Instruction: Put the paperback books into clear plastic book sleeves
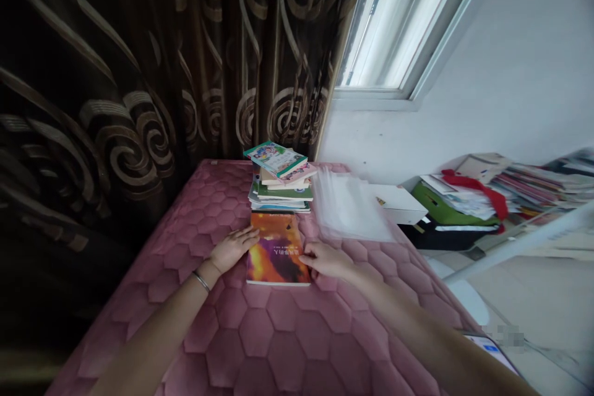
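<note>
An orange and purple book [277,247] lies flat on a pink quilted mattress [260,334]. My left hand [232,247] rests open against the book's left edge, fingers stretched flat; a thin bracelet circles its wrist. My right hand [327,258] touches the book's right edge with its fingers curled at the cover. Just beyond the book stands a stack of several books [281,185], the top one green and white and tilted.
A pile of clear plastic sheets [350,207] lies right of the stack. A dark patterned curtain [162,62] hangs behind, with a window [399,18] to the right. A white box [401,203], a green box and heaped papers [487,189] sit off the mattress's right side.
</note>
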Tool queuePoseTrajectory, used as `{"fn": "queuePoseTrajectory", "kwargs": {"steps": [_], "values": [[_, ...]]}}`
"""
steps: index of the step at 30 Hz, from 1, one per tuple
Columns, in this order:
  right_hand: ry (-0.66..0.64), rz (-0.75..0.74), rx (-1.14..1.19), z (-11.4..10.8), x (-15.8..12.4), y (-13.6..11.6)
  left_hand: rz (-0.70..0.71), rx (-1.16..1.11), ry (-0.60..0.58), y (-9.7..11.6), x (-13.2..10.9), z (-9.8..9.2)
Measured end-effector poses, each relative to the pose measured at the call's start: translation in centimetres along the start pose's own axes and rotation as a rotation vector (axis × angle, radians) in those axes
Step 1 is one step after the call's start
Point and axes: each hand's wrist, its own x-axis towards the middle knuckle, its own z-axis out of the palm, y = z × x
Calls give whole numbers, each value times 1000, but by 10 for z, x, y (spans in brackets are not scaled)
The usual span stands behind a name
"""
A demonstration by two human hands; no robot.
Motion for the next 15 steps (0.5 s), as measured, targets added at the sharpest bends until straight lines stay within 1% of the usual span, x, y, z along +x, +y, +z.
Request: {"fn": "queuePoseTrajectory", "kwargs": {"steps": [3,7,9,11,13,15], "values": [[95,-74,-68,-1,-1,1,-9,-74,25,0,3,2],[174,-97,-103,3,2,7,-42,-162,90,4,6,3],[202,-114,-97,6,5,12,-106,-191,136,9,6,1],[254,-157,-79,10,7,18,-209,-231,187,16,2,-3],[336,-211,-35,15,6,23,-315,-297,240,28,-6,-11],[455,-264,-2,22,-1,26,-383,-376,295,45,-17,-23]]}}
